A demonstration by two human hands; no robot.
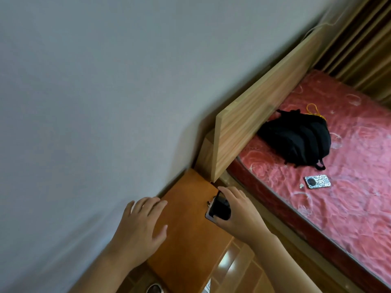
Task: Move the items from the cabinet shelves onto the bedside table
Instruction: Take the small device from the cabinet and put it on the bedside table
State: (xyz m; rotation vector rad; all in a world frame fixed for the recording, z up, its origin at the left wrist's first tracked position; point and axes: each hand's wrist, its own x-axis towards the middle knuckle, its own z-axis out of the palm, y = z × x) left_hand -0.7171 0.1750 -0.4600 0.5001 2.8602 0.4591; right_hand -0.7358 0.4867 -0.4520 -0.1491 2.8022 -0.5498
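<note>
The orange-brown bedside table [190, 240] stands between the grey wall and the bed. My right hand [239, 212] grips a dark, flat, phone-like item [219, 208] with a pale rim, held at the table top's right edge near the headboard. My left hand [139, 225] hovers flat with spread fingers over the table's left side, holding nothing. The cabinet shelves are out of view.
A wooden headboard [264, 123] rises just behind the table. On the pink mattress [349, 187] lie a black backpack [298, 140], a leopard-patterned phone [317, 181] and a yellow cord [315, 111]. Shiny tiled floor [237, 269] shows below the table; curtains hang at the upper right.
</note>
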